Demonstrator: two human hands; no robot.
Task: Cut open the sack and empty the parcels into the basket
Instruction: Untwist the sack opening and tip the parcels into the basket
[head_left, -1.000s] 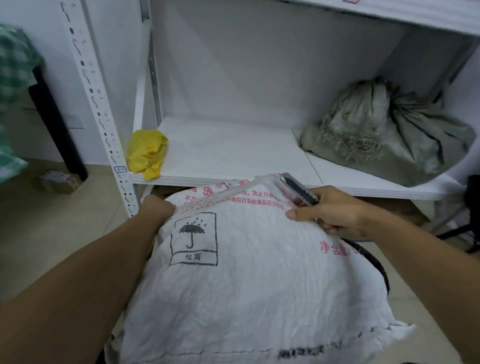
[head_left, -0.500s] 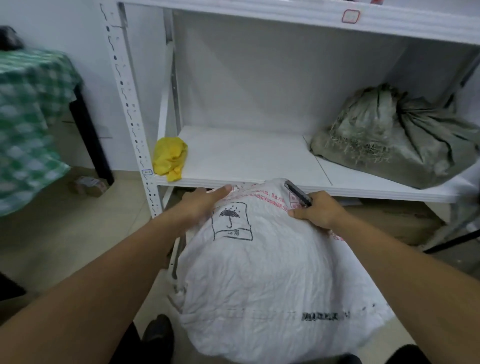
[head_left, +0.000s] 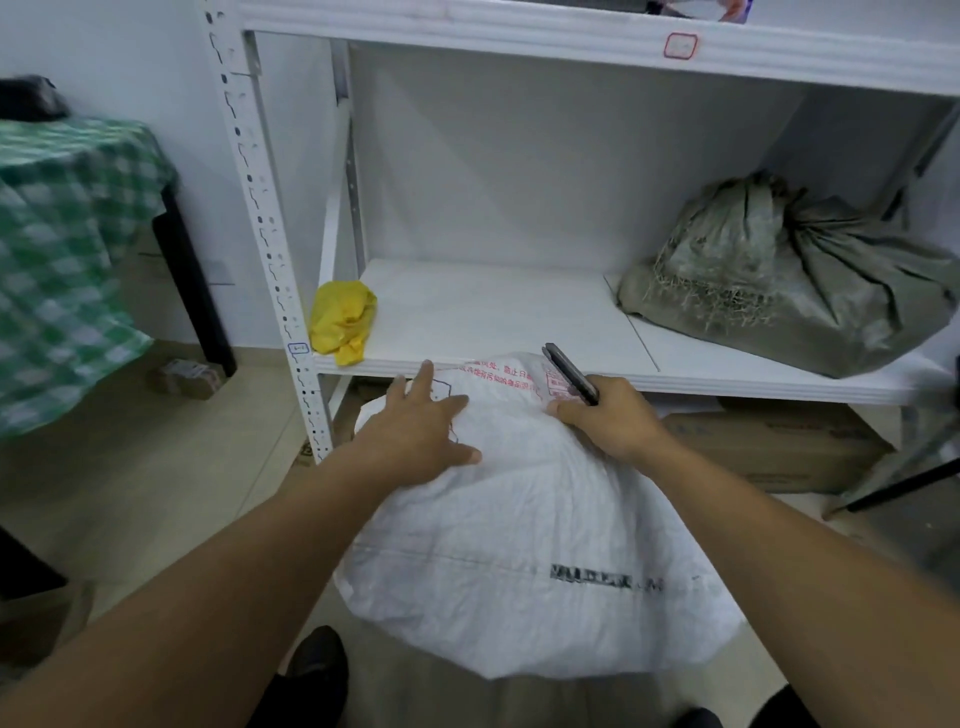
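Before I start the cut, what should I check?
1. Cutter gripped in the right hand: ok.
2. Left hand flat on the sack, steadying it: ok.
3. Left hand apart from the cutter: ok.
4. Blade extended: cannot tell.
5. Basket ready for the parcels: cannot tell, none in view.

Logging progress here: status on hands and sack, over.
Left hand flat on white sack. Right hand grips dark cutter at sack's top. No cut visible; shelf just behind.
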